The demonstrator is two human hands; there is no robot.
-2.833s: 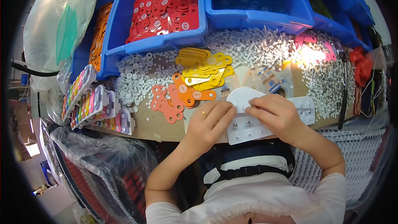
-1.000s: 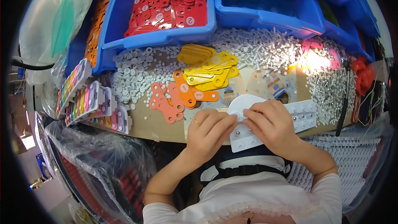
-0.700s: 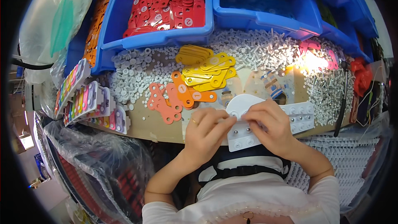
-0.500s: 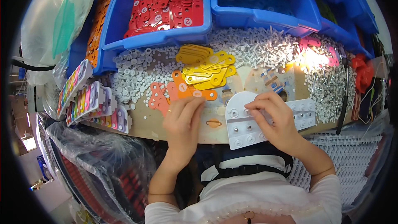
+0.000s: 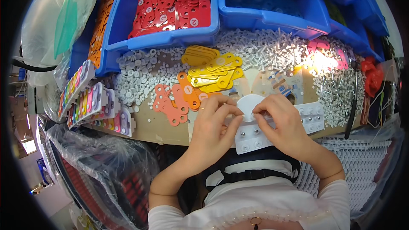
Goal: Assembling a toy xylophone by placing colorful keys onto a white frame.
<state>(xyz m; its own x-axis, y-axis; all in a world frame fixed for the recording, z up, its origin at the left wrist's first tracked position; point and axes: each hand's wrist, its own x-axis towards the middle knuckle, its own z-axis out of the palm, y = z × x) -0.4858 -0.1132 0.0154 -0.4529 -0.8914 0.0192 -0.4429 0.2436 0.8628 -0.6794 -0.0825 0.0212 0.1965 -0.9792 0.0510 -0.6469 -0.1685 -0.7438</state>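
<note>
A white plastic toy xylophone base (image 5: 254, 143) with a rounded left end and rows of round sockets and metal studs lies at the table's near edge. My left hand (image 5: 215, 130) is at its left end, thumb and fingertips pinched together. Over the middle of the base, my right hand (image 5: 283, 123) is pinched too, its fingertips close to my left ones. Whatever small thing either pinch holds is hidden. Just beyond my left hand lie orange plates (image 5: 187, 90), coral plates (image 5: 170, 110) and a pile of yellow plates (image 5: 218, 76).
Blue bins (image 5: 170, 39) line the back, one full of red plates (image 5: 170, 6). Loose white caps and pins (image 5: 260, 51) cover the table before them, with metal screws (image 5: 338, 96) at right. Colourful toy xylophones (image 5: 91, 102) stack at left. White parts (image 5: 347, 162) fill a bag at lower right.
My left hand has moved right, from beside the coral and orange plates to the rounded end of the base. My right hand has hardly moved, and the base stays in place.
</note>
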